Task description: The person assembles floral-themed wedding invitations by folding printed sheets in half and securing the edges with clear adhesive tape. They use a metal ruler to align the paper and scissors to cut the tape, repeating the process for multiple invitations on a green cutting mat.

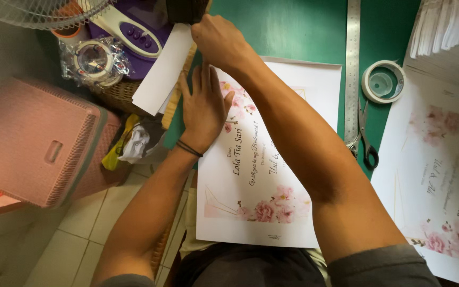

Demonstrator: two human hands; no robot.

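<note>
On the green desk (288, 32), the left hand (204, 109) presses flat, fingers spread, on a floral printed sheet (251, 180). The right hand (220, 41) closes its grip on something dark at the far edge; trimming seems underway, needing steady alignment next.
</note>
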